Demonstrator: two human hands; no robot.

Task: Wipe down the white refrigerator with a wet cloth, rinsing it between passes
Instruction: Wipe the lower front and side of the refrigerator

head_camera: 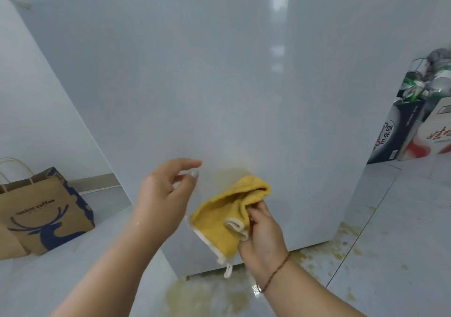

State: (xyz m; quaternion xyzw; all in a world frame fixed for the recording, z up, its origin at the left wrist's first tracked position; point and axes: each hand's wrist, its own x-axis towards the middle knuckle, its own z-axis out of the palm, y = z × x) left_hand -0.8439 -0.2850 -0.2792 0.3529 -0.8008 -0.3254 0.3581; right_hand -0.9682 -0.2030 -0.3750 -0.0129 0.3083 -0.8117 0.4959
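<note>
The white refrigerator fills the middle of the view, its glossy door facing me. A faint yellowish smear marks the door low down. My right hand grips a bunched yellow cloth with a white hem, held just in front of the lower door, below the smear. To the left of the cloth my left hand hovers near the door with its fingers apart, holding nothing.
A brown paper coffee bag stands on the floor at the left. Boxes with several crushed cans sit at the right. Yellowish spill patches spread over the pale tiled floor below the refrigerator.
</note>
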